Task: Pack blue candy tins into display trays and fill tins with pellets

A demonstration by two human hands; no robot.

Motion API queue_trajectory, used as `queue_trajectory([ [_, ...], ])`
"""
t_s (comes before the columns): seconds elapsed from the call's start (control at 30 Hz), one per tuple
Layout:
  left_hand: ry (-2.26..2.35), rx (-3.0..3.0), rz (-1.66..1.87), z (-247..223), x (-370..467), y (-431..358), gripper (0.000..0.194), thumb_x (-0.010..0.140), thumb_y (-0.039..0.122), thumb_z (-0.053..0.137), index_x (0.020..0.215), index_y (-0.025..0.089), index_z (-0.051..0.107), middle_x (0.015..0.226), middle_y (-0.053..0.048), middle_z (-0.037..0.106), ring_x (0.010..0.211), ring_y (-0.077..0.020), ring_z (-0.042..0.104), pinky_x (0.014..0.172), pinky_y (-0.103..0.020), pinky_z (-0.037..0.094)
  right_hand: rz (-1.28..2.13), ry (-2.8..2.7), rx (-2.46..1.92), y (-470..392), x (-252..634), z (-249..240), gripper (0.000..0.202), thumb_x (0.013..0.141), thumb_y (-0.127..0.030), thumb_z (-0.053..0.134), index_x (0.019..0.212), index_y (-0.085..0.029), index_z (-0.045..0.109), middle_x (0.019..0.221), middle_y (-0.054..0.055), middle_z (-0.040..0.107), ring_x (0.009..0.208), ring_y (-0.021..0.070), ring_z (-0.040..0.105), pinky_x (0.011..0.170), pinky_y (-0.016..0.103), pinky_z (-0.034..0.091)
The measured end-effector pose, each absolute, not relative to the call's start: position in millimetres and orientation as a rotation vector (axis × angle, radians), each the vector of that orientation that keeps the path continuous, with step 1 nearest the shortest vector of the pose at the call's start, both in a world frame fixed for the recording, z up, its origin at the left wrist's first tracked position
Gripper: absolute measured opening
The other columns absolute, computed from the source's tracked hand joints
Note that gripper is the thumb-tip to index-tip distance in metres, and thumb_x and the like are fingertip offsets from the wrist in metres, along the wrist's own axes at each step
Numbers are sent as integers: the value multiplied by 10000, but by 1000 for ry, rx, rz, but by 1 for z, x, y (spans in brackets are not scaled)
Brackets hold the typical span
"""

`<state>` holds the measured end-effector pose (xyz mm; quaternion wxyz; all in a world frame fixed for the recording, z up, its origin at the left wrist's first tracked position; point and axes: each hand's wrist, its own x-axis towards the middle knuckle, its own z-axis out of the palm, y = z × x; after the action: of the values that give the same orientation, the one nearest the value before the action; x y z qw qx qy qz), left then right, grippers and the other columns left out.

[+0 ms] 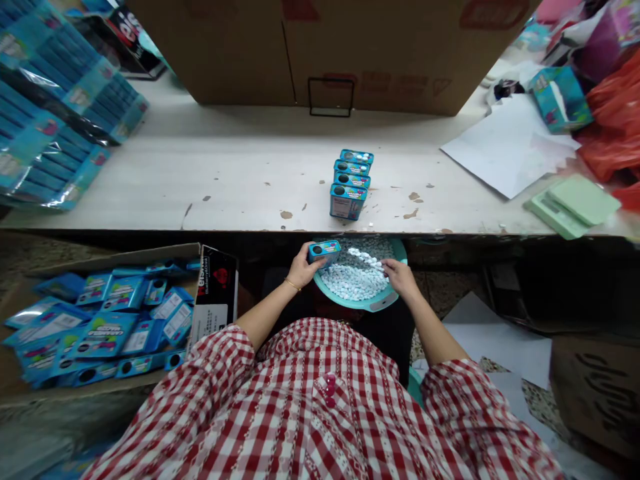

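My left hand (301, 268) grips a small blue tin (324, 251) at the left rim of a turquoise basin (376, 305). White candies (353, 283) fill much of the basin, which sits at my lap. Over it, the closed fingers of my right hand (401, 279) pinch the end of what looks like a slim scoop (367, 258), lined with white candies; its own shape is mostly hidden under them. Several similar blue tins stand in a row on the table, the nearest tin (349, 202) close to the front edge. White candies lie on the farthest tins.
An open carton (195, 257) of blue packs stands at lower left. Wrapped blue packs (60, 100) are stacked on the table's left. A large cardboard box (325, 53) closes off the back. Paper (510, 143) and a pale green scale (573, 205) lie at right.
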<state>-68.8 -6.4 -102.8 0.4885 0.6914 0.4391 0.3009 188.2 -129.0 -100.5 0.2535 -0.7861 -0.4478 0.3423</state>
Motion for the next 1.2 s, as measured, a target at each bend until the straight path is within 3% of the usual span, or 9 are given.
queue_trajectory([
  [0.17,1061,1915,591,-99,-46,-14,410,691,263,641,1080,209,527,997,-37,596,921,-210,565,862,-337,429,846,-1398,-2128,-125,192,-43,292,774,-253,452,945,-210,684,827,35,687,727,161,609,674,251,461],
  [0.33,1076,2049,469,-97,-32,-20,425,701,233,622,1116,226,531,1069,-58,584,1015,-248,537,902,-380,406,691,-1795,-2481,-106,165,11,302,794,-247,457,975,-299,693,966,51,687,911,236,611,771,315,445],
  [0.53,1087,2127,424,-98,-31,-24,421,707,216,613,1120,227,534,1103,-68,577,1050,-270,524,905,-405,396,539,-2139,-2625,-88,125,46,348,800,-134,392,989,-219,671,984,138,657,905,267,620,754,353,445],
  [0.67,1086,2051,484,-100,-34,-23,412,694,209,627,1096,232,542,1103,-56,572,1041,-251,528,917,-393,397,460,-2206,-2594,-95,127,54,349,815,-114,345,966,-188,651,965,138,654,870,257,629,724,342,449],
  [0.77,1076,1909,574,-105,-39,-19,412,674,225,656,1069,221,537,1035,-34,587,975,-213,553,901,-352,418,467,-2083,-2645,-112,155,41,357,806,-128,367,1015,-249,630,1006,106,651,889,247,624,730,338,446],
  [0.9,1080,1589,648,-117,-42,-15,458,658,261,685,1068,196,493,912,-14,608,870,-180,584,863,-344,452,648,-1789,-2805,-136,180,-16,372,811,-133,363,1058,-254,615,1007,130,648,872,262,629,715,355,437],
  [1.1,1021,1012,611,-139,-24,-25,398,672,284,692,977,180,459,939,-40,623,865,-159,605,834,-361,490,780,-1598,-2656,-117,132,-113,450,821,-109,301,1185,-236,534,1007,104,646,893,232,618,682,307,421],
  [1.2,951,933,608,-138,-20,-30,464,645,317,720,998,184,449,966,-46,619,874,-160,607,838,-371,490,791,-1469,-2572,-101,122,-137,411,832,-176,311,1137,-271,570,956,78,658,904,246,613,682,327,435],
])
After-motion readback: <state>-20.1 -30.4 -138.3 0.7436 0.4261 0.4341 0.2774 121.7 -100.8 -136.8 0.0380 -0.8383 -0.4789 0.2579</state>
